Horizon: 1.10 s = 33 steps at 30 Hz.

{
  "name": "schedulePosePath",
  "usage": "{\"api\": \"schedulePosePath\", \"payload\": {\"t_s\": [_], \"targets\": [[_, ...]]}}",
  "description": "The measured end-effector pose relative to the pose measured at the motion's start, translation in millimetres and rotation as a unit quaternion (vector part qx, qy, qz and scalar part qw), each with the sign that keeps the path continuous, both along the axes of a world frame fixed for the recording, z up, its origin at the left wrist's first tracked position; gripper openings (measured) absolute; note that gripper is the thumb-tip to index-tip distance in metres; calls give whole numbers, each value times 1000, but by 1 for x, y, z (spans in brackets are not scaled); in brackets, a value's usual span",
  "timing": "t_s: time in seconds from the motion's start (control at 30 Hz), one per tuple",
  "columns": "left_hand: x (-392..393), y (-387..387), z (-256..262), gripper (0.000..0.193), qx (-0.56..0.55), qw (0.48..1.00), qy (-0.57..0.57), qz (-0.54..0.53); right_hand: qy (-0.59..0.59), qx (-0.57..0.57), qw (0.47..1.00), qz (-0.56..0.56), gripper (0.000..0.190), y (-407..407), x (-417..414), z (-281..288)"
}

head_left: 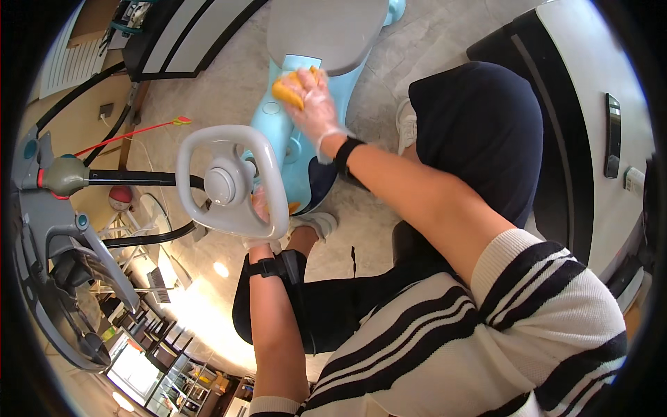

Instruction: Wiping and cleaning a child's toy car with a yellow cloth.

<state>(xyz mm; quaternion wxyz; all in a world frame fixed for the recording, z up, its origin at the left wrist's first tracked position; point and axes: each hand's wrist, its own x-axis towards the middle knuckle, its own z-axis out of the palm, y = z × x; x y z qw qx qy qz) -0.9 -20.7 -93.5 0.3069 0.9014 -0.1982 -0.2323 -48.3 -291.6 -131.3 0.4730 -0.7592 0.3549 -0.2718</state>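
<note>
My right hand point(312, 107), in a clear disposable glove, presses a yellow cloth point(287, 93) onto the light blue body point(281, 125) of a child's ride-on swing car. The cloth lies just in front of the car's grey seat point(328, 31). Blurring softens this hand's outline. My left hand point(260, 204), also gloved, is low behind the grey steering wheel point(182, 177), partly covered by its rim. Yellow-orange material point(294, 207) shows beside the left fingers; whether they grip it is hidden.
A baby swing or bouncer with a grey frame point(31, 208) and black tube legs point(135, 178) stands at left. Right of my knee is a white and black cabinet point(568, 130), with a phone-like black object point(613, 135) on it. A red wand point(125, 136) slants above the floor.
</note>
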Motion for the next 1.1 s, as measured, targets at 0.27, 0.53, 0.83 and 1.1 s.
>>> {"api": "schedulePosePath", "payload": {"t_s": [0.27,0.53,0.83,1.1], "targets": [[0,-2,-4,34,-3,1000,-15,-20,-97,86,983,130,30,90,-56,30],[1,17,0,34,12,1000,-24,-8,-165,367,875,-267,39,-34,-54,-38],[-3,26,-1,35,17,999,-28,-8,126,-208,966,-92,56,-64,-34,-77],[-17,16,-15,35,3,999,-42,-13,212,-46,961,171,49,67,-93,-86]]}}
